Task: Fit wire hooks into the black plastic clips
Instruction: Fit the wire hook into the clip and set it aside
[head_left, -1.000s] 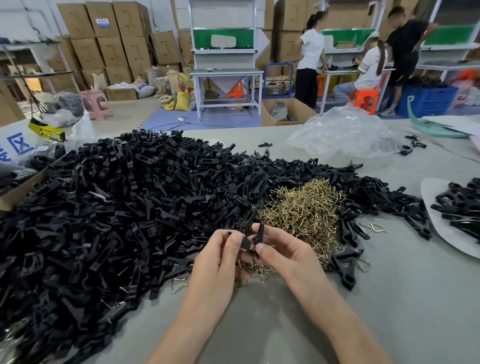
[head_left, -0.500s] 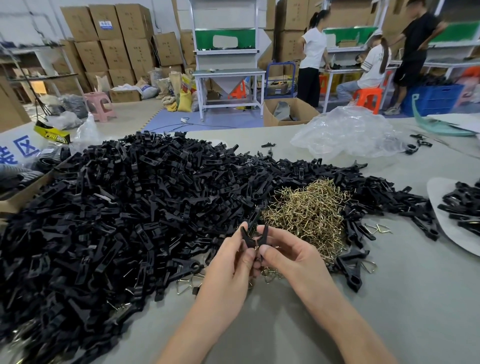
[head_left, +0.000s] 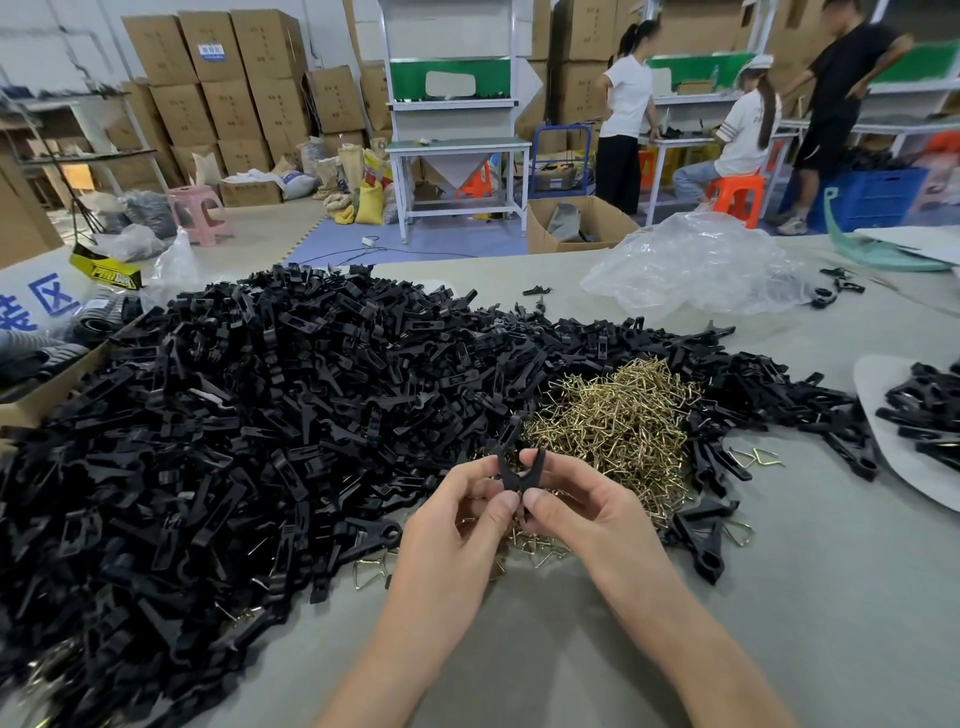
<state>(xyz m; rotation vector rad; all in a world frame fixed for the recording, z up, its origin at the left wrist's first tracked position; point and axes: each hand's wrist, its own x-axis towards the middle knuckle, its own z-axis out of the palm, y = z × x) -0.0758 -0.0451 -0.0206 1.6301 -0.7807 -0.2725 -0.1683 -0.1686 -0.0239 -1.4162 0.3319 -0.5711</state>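
Over the grey counter (head_left: 779, 623) in a room stacked with cardboard boxes (head_left: 228, 78), my left hand (head_left: 457, 535) and right hand (head_left: 587, 519) pinch one black clip (head_left: 521, 470) in curled fingers (head_left: 498, 506), before heaped clips (head_left: 260, 415) and wire hooks (head_left: 618, 415).

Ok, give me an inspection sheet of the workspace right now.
Surface: grey table.
Job's things: black clip held by the heap of brass wire hooks; large pile of black clips on the left; more clips on a white sheet at right.
Clutter: crumpled clear plastic bag at the far side.
Hands: left hand and right hand both pinch the black clip.
Cables: one cable on the blue floor mat.
Surroundings: stacked cartons, white workbench, three people at the back.
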